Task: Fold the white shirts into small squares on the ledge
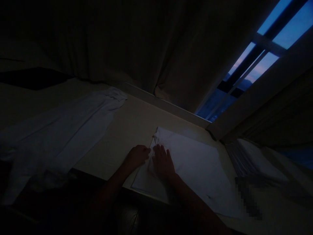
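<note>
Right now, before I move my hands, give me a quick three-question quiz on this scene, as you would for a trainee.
1. True or false: the right hand lies palm down on the white cloth in front of the person.
2. Where in the picture is the window? a) upper left b) upper right c) lower left
3. Which hand is nearer to the other white cloth, spread on the left of the picture?

Key: 1. True. 2. b. 3. The left hand.

Table [124,130], spread cloth [195,160], rumpled cloth [70,130], probable stack [259,160]
</note>
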The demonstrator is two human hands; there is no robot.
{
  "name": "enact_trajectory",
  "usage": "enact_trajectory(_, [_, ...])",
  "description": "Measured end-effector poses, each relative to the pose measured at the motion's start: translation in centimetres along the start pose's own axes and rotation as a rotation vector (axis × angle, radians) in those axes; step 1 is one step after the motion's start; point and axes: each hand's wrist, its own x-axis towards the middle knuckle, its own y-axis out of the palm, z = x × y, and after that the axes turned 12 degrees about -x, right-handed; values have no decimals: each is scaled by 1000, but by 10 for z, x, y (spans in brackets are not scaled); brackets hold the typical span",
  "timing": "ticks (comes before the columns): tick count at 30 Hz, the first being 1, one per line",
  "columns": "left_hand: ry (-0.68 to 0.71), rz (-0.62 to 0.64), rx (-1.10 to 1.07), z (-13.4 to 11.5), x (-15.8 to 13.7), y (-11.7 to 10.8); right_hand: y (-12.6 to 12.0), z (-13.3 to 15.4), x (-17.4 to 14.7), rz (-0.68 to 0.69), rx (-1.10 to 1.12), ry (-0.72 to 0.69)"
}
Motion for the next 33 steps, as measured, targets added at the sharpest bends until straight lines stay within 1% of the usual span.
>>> enact_trajectory(2, [61, -70, 26, -8, 12, 3, 2, -2, -1, -56, 10, 46])
enact_trajectory(5, [130, -163, 78, -20, 34, 16, 9, -6, -4, -164, 16, 155])
enact_trajectory(7, [152, -213, 125, -25, 50, 26, 15, -7, -6, -226, 10, 207])
enact_trajectory(9, [152, -245, 177, -28, 65, 35, 20, -6, -7, -263, -14, 220])
enact_trajectory(14, [117, -246, 289, -25, 94, 46, 25, -1, -4, -271, -93, 199])
enact_trajectory(19, [119, -276, 331, -21, 107, 50, 19, 3, -2, -239, -96, 209])
enact_trajectory(23, [127, -283, 261, -21, 115, 51, 14, 5, -2, -229, -82, 220])
enact_trajectory(27, [82, -269, 118, -24, 127, 46, 10, 6, -2, -206, -83, 217])
enact_trajectory(30, [28, -222, -52, -25, 135, 44, 10, 6, -2, -194, -81, 209])
enact_trajectory(33, [-36, -147, -274, -24, 137, 49, 10, 5, -2, -194, -75, 206])
